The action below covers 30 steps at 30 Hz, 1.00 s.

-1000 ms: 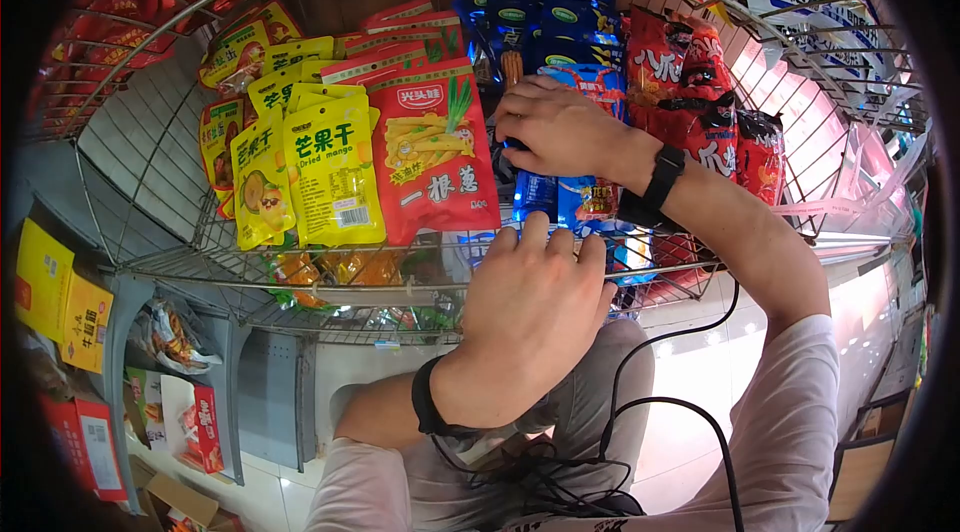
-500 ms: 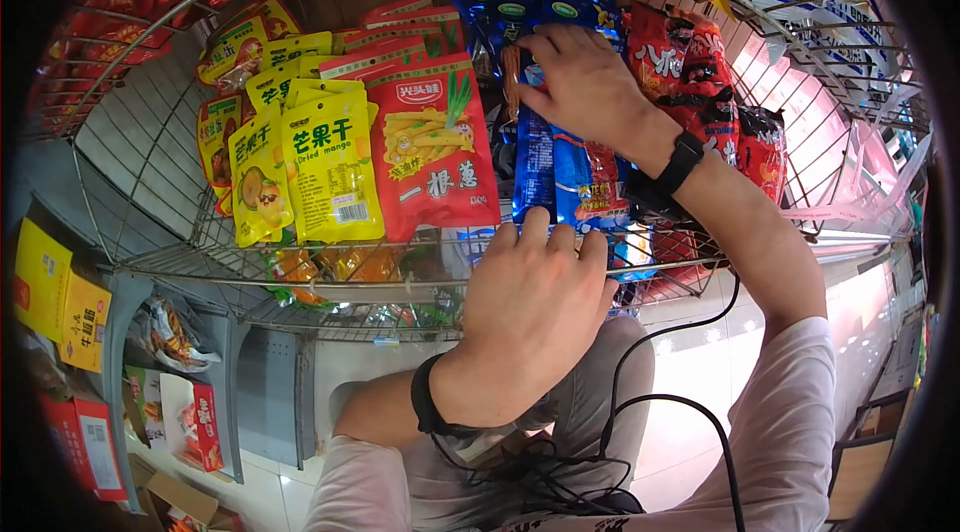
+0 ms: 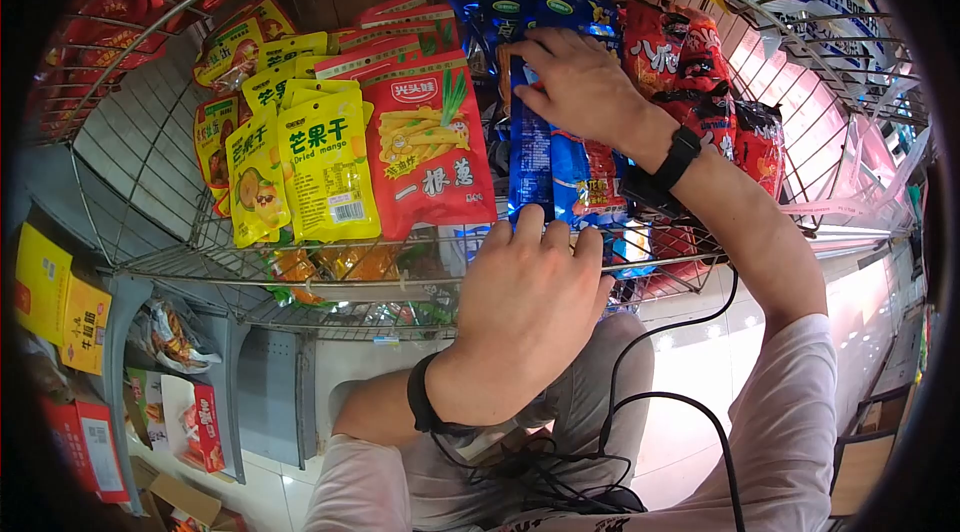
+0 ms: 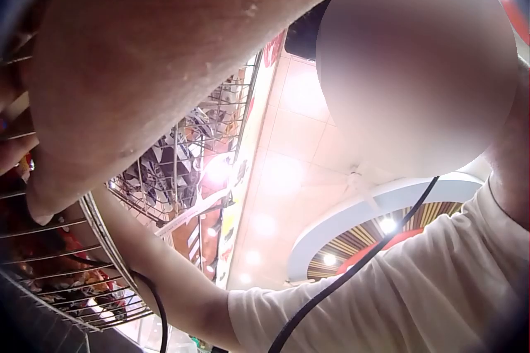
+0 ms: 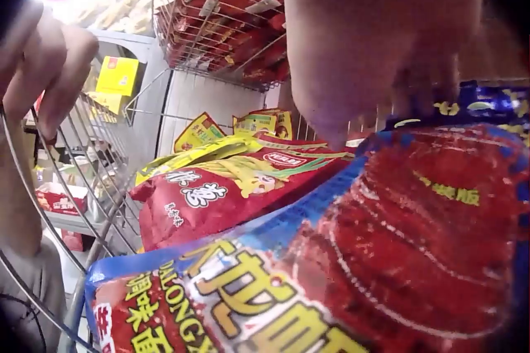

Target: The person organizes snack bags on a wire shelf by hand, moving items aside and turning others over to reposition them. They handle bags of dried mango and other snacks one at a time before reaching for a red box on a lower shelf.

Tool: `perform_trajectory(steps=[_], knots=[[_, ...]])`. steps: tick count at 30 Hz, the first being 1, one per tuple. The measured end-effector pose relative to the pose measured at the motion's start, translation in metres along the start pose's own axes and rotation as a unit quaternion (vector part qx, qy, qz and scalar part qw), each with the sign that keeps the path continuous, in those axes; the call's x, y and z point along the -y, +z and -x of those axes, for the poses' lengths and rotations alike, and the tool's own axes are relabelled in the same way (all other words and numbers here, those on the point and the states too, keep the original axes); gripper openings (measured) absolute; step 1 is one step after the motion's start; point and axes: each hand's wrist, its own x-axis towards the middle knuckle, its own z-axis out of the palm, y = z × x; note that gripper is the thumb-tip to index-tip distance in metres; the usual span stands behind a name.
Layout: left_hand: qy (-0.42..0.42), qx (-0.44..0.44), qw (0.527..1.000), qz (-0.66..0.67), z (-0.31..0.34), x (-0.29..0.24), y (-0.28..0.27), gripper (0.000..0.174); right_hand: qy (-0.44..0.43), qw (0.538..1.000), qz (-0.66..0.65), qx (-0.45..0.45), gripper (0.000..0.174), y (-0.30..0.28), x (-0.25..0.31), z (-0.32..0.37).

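Observation:
My right hand (image 3: 580,87) reaches over a row of blue snack packets, thumb and forefinger spread along the upper left edge of a narrow blue packet (image 3: 531,157). Beside it, under the wrist, stands a blue and red packet (image 5: 422,220) with a red picture and yellow lettering. In the right wrist view the fingertips are hidden behind it. My left hand (image 3: 530,312) grips the front rim of the wire basket (image 3: 400,284), fingers bent over it. Left of the blue packets, a red packet (image 3: 425,147) with a spring onion picture leans back.
Yellow dried mango packets (image 3: 325,162) stand at the left. Red and black packets (image 3: 690,72) fill the right side, and more dark blue packets (image 3: 560,7) stand behind. A black cable (image 3: 665,332) hangs below the basket. Grey shelving (image 3: 275,392) stands at lower left.
My right hand has moved up and back over the blue packets. The narrow blue packet now stands higher, covering most of the brown stick-like snack. My left hand has hardly moved.

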Motion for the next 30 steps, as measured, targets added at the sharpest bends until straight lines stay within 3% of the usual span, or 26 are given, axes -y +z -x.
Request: perform_trajectory(steps=[1,5,14,17,19,20,22,23,25,30], knots=[[0.001,-0.003,1.000,-0.001,0.000,0.000,0.000,0.031,-0.047,0.998,-0.028,-0.013,0.053,0.000,0.001,-0.001],[-0.001,0.000,1.000,0.000,0.000,0.000,-0.001,0.031,-0.077,0.996,-0.046,-0.010,0.055,0.004,0.004,0.002],[0.000,0.006,1.000,0.004,0.000,0.000,-0.002,0.031,0.009,0.996,0.016,0.086,0.058,0.001,-0.001,0.004],[-0.001,0.008,1.000,0.003,0.000,0.000,-0.002,0.031,-0.023,0.999,0.009,0.039,0.052,0.006,-0.002,0.003],[-0.003,0.009,1.000,0.002,0.000,-0.001,-0.002,0.031,-0.156,0.985,-0.037,-0.058,0.039,0.014,-0.005,0.000],[-0.003,0.009,1.000,0.002,0.000,-0.001,-0.002,0.031,-0.156,0.985,-0.037,-0.058,0.039,0.016,-0.004,0.000],[-0.002,0.015,1.000,0.002,0.000,-0.001,-0.002,0.032,-0.174,0.982,-0.061,0.026,0.028,0.018,-0.003,0.002],[-0.003,0.014,1.000,0.002,-0.001,-0.001,-0.002,0.032,-0.175,0.982,-0.060,0.026,0.028,0.015,-0.001,0.002],[-0.002,0.008,1.000,0.003,0.000,-0.001,-0.001,0.032,-0.097,0.990,-0.036,0.098,0.024,0.009,0.003,0.003],[-0.004,0.009,1.000,0.005,0.000,-0.001,-0.001,0.032,-0.052,0.989,-0.003,0.135,0.027,0.001,0.011,-0.002]])
